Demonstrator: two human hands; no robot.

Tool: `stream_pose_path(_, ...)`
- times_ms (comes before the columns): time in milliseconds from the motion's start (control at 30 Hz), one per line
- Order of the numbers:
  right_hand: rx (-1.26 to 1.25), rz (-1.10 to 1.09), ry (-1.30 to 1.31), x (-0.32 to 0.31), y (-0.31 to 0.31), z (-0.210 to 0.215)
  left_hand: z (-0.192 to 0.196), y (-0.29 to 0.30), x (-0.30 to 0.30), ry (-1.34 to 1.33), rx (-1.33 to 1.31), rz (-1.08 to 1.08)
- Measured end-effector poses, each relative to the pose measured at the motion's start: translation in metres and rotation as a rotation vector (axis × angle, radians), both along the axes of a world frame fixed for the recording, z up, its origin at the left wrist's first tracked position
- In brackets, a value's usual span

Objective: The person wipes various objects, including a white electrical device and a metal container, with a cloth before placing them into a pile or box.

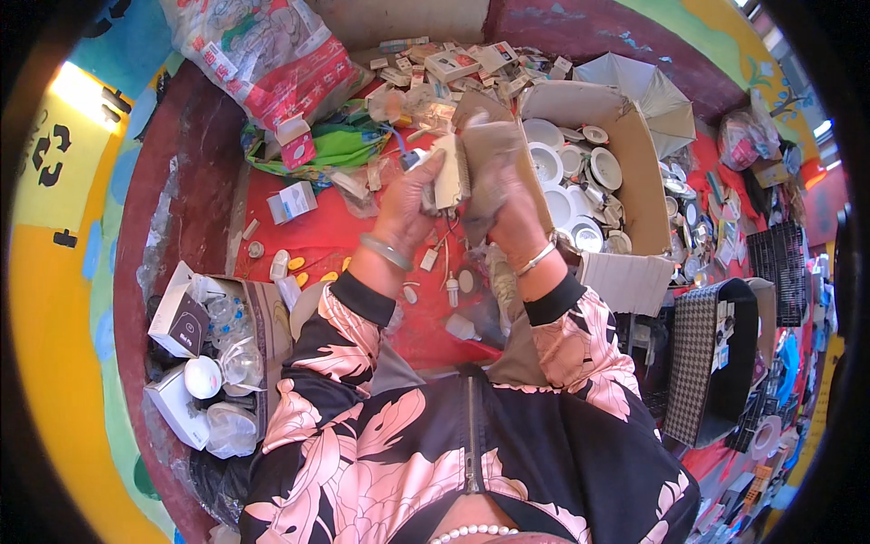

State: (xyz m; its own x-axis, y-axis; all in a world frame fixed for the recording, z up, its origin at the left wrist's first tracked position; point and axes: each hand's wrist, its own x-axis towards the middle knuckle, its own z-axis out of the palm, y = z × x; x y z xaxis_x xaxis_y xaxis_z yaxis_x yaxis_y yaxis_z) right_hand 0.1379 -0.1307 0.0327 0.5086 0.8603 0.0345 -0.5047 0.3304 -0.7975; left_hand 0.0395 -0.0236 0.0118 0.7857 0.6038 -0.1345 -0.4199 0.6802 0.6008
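Note:
My left hand (pixel 408 204) is closed around a cream-coloured, block-shaped device (pixel 449 172) with a ribbed edge and a short blue-and-white cord end beside it. Close on its right, my right hand (pixel 518 218) grips a brownish-grey cloth (pixel 489 168) against or just beside the device. Motion blurs the cloth and the right fingers, so the exact contact cannot be made out. Below the hands, a small white bulb (pixel 452 290) and thin wires lie on the red sheet (pixel 421 335).
Right of my hands, a cardboard box (pixel 648 172) holds several round white light fittings. Small packages (pixel 453 63) heap at the back. A large printed plastic bag (pixel 272 63) stands back left. Near left, a box (pixel 276 331) contains bulbs; a checkered box (pixel 693 363) stands right.

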Motion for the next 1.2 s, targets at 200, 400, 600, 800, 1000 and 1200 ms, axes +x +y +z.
stream_pose_path(200, -0.014, -0.157, -0.439, -0.023, 0.002, -0.009, 0.007, -0.022, -0.001, 0.006, 0.083, -0.055)
stream_pose_path(400, -0.163, -0.087, 0.113, -0.008, 0.001, -0.011, 0.012, -0.03, 0.003, 0.175, 0.428, 0.007)
stream_pose_path(600, -0.11, 0.089, 0.414, 0.031, 0.003, -0.021, 0.003, -0.041, 0.005, 0.155, 0.398, -0.089)
stream_pose_path(800, 0.189, 0.009, 0.445, 0.051, 0.001, -0.013, 0.005, -0.01, -0.007, -0.014, -0.058, -0.152)
stream_pose_path(1000, 0.008, -0.023, 0.264, 0.008, -0.001, 0.005, 0.007, -0.011, -0.005, 0.046, 0.012, -0.052)
stream_pose_path(1200, -0.212, -0.125, -0.837, -0.028, 0.02, -0.027, -0.003, -0.022, 0.001, 0.122, 0.309, 0.378)
